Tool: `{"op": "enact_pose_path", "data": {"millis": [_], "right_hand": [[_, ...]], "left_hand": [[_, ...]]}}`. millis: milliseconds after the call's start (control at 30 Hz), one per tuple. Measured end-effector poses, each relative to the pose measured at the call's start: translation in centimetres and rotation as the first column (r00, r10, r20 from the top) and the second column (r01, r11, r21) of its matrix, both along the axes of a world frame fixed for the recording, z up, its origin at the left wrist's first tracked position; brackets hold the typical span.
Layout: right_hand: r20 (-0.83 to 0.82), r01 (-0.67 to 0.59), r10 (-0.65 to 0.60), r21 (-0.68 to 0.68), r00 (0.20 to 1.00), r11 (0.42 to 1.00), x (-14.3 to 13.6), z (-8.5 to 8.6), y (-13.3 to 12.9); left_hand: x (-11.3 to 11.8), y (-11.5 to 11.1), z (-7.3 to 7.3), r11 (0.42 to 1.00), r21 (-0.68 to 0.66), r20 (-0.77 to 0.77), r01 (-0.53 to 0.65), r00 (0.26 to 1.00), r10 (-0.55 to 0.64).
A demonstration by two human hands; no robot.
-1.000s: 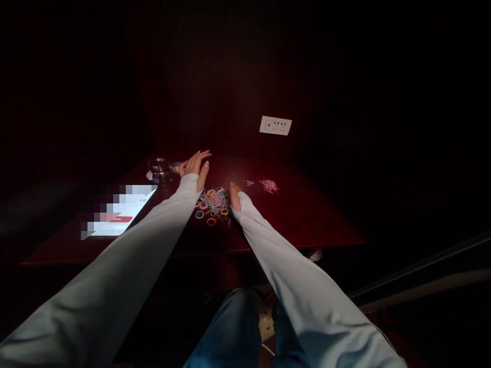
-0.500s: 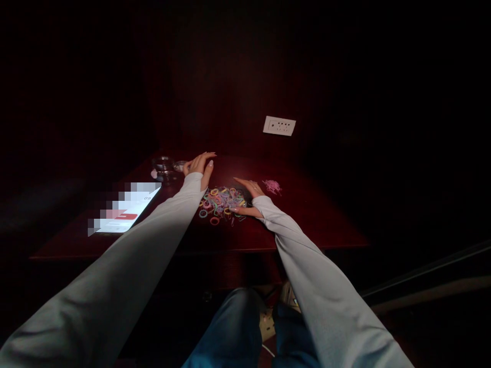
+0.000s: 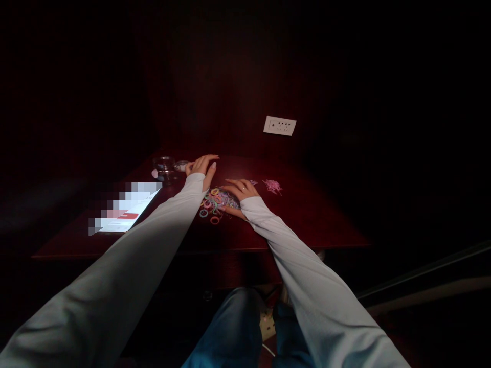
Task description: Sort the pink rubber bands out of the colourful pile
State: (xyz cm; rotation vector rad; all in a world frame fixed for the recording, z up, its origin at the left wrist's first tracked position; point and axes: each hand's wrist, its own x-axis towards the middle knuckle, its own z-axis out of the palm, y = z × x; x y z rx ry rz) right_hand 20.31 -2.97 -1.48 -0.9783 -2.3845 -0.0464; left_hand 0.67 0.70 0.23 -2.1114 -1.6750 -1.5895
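Cupping right grip (image 3: 230, 195) over right side of pile of small multicoloured ring-shaped bands (image 3: 214, 203) on dark red counter (image 3: 303, 220), thumb and fingers parted, any pinch unclear. Showing left grip (image 3: 209, 162) released, just beyond pile's far-left edge, near clear round jar (image 3: 164, 166).

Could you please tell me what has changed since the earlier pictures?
The right hand shifted right, opening, then moved back left over the mixed elastic bands. No grasp or release is clear. The left hand, pink bands, phone and jar stayed roughly in place.
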Motion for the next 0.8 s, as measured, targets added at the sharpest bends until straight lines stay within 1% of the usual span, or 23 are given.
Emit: {"op": "enact_pose_path", "data": {"millis": [67,133,233,367,467,533,600,633,700,800], "right_hand": [[-0.027,0.031,-0.031,0.013,0.999,0.999,0.0,0.2,-0.1],[-0.041,0.032,-0.031,0.025,0.999,0.999,-0.1,0.5,-0.5],[-0.011,-0.033,0.034,0.046,0.999,0.998,-0.5,1.1,-1.6],[0.104,-0.143,0.137,0.052,0.985,0.988,-1.5,1.6,-2.8],[0.152,-0.161,0.149,0.068,0.977,0.985,-2.3,1.4,-3.0],[0.144,-0.122,0.109,0.091,0.984,0.988,-2.7,1.1,-2.8],[0.117,-0.058,0.045,0.103,0.992,0.993,-2.7,0.8,-2.4],[0.101,-0.021,0.01,0.1,0.995,0.995,-2.7,0.6,-2.2],[0.066,0.055,-0.06,0.078,0.996,0.995,-2.5,0.4,-1.9],[0.024,0.136,-0.137,0.043,0.99,0.99,-2.3,0.4,-1.9]], "left_hand": [[-0.1,0.1,0.0,1.0,-0.003,-0.007,0.003,1.0,-0.003],[-0.3,0.3,-0.1,1.0,-0.015,-0.019,0.014,1.0,-0.015],[-0.5,0.4,0.0,0.999,-0.027,-0.03,0.025,0.999,-0.025],[-0.4,-0.4,0.3,0.999,-0.021,-0.017,0.025,1.0,-0.025],[-0.3,-0.6,0.4,0.999,-0.031,0.007,0.026,1.0,-0.026],[-0.4,0.0,0.3,1.0,-0.027,0.075,0.012,0.997,-0.01],[-0.6,1.2,0.0,0.999,-0.025,0.197,0.019,0.98,-0.014],[-0.7,1.9,-0.3,0.998,-0.038,0.266,0.057,0.963,-0.045],[-1.0,3.3,-0.8,0.985,-0.1,0.434,0.141,0.897,-0.085],[-0.9,4.7,-1.6,0.945,-0.19,0.584,0.266,0.805,-0.109]]}}
